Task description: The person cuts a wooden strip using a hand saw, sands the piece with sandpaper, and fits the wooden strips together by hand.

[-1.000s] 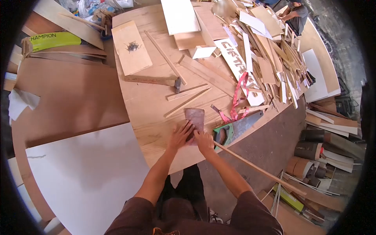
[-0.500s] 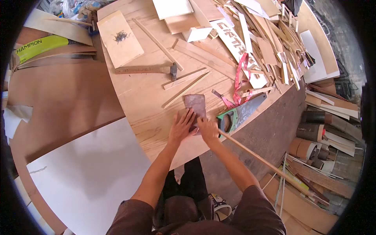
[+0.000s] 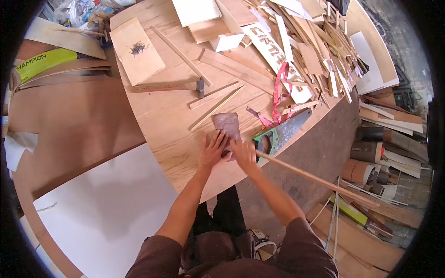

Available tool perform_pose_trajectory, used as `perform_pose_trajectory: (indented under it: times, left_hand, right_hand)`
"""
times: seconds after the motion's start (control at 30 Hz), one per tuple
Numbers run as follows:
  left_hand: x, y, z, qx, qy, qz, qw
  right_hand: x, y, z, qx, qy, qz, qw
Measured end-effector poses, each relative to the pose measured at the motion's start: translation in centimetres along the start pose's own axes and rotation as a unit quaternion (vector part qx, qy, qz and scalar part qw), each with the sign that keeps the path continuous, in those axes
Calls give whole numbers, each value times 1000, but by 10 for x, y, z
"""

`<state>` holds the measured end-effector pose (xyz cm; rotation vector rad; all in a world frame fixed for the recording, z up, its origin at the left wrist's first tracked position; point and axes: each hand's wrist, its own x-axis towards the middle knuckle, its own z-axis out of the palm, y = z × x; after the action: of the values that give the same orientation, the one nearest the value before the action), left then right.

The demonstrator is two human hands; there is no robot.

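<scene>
A brownish-grey sheet, resembling sandpaper, lies near the front edge of the wooden table. My left hand rests flat on its lower left part, fingers spread. Fingers of my right hand are wrapped round one end of a long thin wooden stick, which slants out past the table edge to the lower right; this hand touches the sheet's right side. Just right of it lies a handsaw with a green and black handle. Two thin wood strips lie beyond the sheet.
A hammer and a board with a heap of nails lie at the back left. A pink tape measure curls beside a lettered white board and piled wood scraps. A white panel stands left.
The view has shifted, so the table sits higher in the picture. My right hand and the stick have shifted slightly against the sheet. My left hand stays on the sheet.
</scene>
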<state>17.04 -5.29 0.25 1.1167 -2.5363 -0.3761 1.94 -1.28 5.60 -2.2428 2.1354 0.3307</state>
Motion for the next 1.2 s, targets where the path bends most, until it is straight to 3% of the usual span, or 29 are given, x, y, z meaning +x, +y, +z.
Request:
perform_pose_trajectory:
  times: [0.1,0.2,0.27,0.33,0.43,0.6,0.67,0.73,0.8,0.93,1.0,1.03,1.1,1.2]
  left_hand:
    - [0,-1,-10,56,13,9,998]
    - [5,-1,-14,29,-32,-18,999]
    - [-2,-2,-12,-43,-40,-9,998]
    - [-2,-1,-6,-32,-39,-10,999]
    - [2,-2,-1,87,1,16,996]
    - [-3,-8,6,22,-18,20,999]
    - [-3,-4,-2,-7,-14,9,1000]
    - [3,-2,-4,-30,-4,1,1000]
    - [-1,-2,-1,60,20,20,998]
    - [-2,1,10,29,-5,8,1000]
    - [-5,-11,15,134,30,55,989]
    - [-4,-5,2,39,-19,19,999]
    - [-4,-2,2,53,-15,29,998]
    - [1,-1,1,56,-28,16,998]
  right_hand:
    - [37,5,-7,-18,29,16,999]
    - [4,-13,6,-10,65,21,998]
    - [-12,-17,-6,-1,29,1,1000]
    - [-12,-12,-8,5,-16,-9,1000]
    - [36,7,-6,-23,10,43,999]
    - [5,-17,-3,-80,57,30,995]
    - [-17,-19,-4,-38,3,20,999]
    - [-2,-12,-6,-2,24,47,999]
    - [30,1,-7,-35,62,51,996]
    - [36,-10,6,-99,50,85,990]
    - [13,-20,9,-52,71,67,994]
    - [1,-24,7,-35,35,68,996]
    - [-2,-19,2,5,-4,84,996]
    - [29,2,-4,-48,104,77,990]
